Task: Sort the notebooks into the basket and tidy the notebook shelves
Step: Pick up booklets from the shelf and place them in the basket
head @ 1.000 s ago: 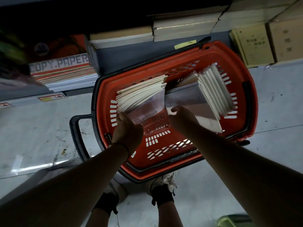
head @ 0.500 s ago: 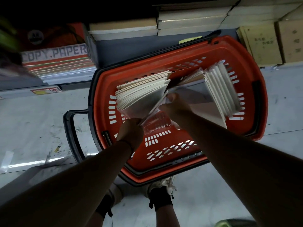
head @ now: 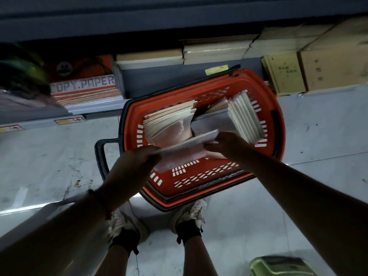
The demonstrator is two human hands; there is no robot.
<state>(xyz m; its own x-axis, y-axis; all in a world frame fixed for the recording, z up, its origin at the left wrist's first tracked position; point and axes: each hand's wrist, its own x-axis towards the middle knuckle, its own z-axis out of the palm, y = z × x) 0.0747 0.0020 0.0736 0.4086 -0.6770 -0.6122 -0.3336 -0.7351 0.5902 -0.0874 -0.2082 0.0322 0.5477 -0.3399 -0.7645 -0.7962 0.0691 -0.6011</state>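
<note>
An orange shopping basket [head: 277,124] with a black handle stands on the floor below the shelves. Inside it a fanned stack of cream notebooks [head: 169,119] leans at the left and another stack of white notebooks [head: 246,117] stands at the right. Over the basket's middle I hold a thin plastic-wrapped notebook [head: 187,145] nearly flat. My left hand [head: 137,164] grips its left end and my right hand [head: 227,143] pinches its right end.
The bottom shelf behind the basket holds reams marked COPY PAPER [head: 83,86], wrapped paper packs [head: 215,51] and brown cartons [head: 334,64]. My shoes [head: 189,214] stand just in front of the basket. A green object [head: 278,265] lies at the lower right on the grey floor.
Both hands have come up out of the basket with one thin wrapped notebook, drawn from between the two stacks toward me. The view has shifted so the basket sits farther right.
</note>
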